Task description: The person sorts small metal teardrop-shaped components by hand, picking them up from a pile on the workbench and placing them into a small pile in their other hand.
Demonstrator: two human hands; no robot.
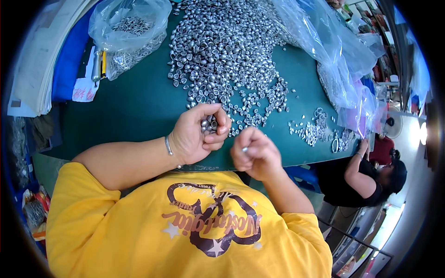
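My left hand [191, 129] is curled palm-up above the near edge of the green table, cupping several small silvery hollow metal pieces [209, 124]. Just to its right, my right hand [258, 156] is closed in a pinch, slightly blurred. A small silvery piece [244, 149] glints at its fingertips; its exact shape cannot be made out. Beyond both hands spreads a large heap of similar rounded, cup-like metal pieces [218, 51], its loose near end reaching close to my left fingers.
The green tabletop [125, 106] carries a clear bag of metal rings [132, 28] at far left, with a yellow-and-black tool [103, 65] beside it. Large plastic bags [338, 60] lie right, near a smaller pile of metal parts [315, 129]. Another person [361, 180] sits at right.
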